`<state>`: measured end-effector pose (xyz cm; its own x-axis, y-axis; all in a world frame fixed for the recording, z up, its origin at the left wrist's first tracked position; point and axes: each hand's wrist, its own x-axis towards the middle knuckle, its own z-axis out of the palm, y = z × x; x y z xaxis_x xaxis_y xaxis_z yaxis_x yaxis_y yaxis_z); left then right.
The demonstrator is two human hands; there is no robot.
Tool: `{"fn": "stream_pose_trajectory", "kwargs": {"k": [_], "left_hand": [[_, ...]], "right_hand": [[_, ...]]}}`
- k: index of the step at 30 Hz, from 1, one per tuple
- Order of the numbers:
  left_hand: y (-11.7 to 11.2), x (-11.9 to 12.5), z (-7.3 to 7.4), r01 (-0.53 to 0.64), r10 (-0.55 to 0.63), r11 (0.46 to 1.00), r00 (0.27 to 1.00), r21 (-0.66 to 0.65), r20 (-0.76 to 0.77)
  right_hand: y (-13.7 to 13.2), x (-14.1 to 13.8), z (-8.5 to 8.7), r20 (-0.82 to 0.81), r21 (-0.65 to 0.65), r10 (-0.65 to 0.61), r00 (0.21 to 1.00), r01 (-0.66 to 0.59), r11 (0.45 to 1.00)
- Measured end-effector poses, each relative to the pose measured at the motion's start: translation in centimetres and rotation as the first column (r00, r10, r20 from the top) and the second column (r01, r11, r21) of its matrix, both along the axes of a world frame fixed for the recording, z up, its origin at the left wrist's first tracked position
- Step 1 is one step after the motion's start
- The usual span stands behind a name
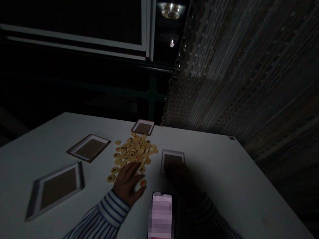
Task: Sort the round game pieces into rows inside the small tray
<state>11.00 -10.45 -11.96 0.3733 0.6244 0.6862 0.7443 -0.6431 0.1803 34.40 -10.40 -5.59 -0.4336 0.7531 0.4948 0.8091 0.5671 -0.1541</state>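
Note:
A loose heap of round wooden Chinese chess pieces [133,148] lies mid-table, some showing red or black characters and others blank sides. My left hand [128,181] rests over the near edge of the heap, fingers spread and thumb out toward a red-marked piece [143,183]. I cannot make out any piece in its grasp. To the right, my right hand [182,177] reaches over the near part of a shallow open box [174,152] with a brown bottom. Deep shadow covers that hand, so its fingers and anything in them are hard to see.
On the white table [213,150] stand more shallow boxes: one [142,127] behind the heap, another [89,147] to the left and a larger one [57,187] at near left. A lit phone [160,218] is close in front. A string curtain [230,66] hangs at the right.

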Motion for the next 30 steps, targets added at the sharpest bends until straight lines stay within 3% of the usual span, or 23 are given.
{"fn": "stream_pose_trajectory", "kwargs": {"k": [6, 30], "left_hand": [[0.0, 0.0, -1.0, -0.027, 0.027, 1.000, 1.000, -0.008, 0.012], [0.1, 0.0, -1.6, -0.032, 0.031, 0.999, 0.999, -0.041, -0.029]], "right_hand": [[-0.2, -0.8, -0.9, 0.074, 0.000, 0.060, 0.995, -0.060, 0.998], [-0.8, -0.6, -1.0, 0.059, -0.015, 0.121, 0.991, -0.121, 0.993]]}}
